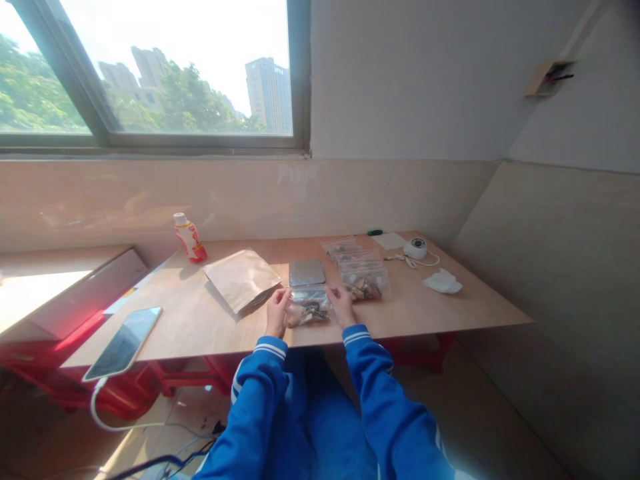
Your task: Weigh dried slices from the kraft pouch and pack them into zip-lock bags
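left hand (277, 313), right hand (341, 305), both pinching one clear bag (309, 310), one kraft pouch (241, 280) nearby

- a plywood tabletop (415, 307), resting on a red frame
- a plastic drink bottle (189, 238), upright near the back edge
- a kraft paper pouch (241, 280), lying flat
- a smartphone (123, 342) at the near left edge, cable attached
- a flat metal-topped device (307, 272), mid-table
- a clear zip bag (309, 311) of dark dried pieces, just in front of it
- more filled zip bags (363, 282), overlapping to the right
- a round white corded device (415, 249)
- a white paper sheet (391, 241)
- a green pen-like item (375, 232)
- a crumpled white tissue (443, 282)
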Available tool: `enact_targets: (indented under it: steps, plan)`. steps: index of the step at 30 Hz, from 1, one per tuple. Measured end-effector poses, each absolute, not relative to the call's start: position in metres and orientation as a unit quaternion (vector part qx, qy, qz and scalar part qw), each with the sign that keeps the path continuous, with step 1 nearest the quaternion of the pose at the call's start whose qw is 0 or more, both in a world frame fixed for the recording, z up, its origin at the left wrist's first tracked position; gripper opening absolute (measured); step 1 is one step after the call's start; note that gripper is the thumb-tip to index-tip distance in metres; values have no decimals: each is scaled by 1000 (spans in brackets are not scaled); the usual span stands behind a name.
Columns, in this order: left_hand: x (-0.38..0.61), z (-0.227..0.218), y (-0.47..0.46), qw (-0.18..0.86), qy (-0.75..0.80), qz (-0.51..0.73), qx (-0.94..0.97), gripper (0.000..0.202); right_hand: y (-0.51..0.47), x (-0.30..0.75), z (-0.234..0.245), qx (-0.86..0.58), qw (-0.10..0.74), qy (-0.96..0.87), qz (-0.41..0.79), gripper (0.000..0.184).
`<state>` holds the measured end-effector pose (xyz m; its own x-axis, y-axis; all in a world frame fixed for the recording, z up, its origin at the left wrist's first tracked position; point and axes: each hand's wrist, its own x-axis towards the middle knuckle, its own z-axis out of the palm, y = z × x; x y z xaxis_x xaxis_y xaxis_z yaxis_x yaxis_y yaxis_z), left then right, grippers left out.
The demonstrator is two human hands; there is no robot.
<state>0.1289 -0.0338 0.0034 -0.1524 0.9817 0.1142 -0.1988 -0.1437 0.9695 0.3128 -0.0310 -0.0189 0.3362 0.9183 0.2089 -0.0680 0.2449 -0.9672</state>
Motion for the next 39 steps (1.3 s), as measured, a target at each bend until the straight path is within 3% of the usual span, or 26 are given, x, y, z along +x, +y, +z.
enact_targets:
  steps: [39]
  plan:
    - [134, 14, -43, 501, 420, 607, 452, 36, -36, 312, -14, -458, 651, -427, 428, 37]
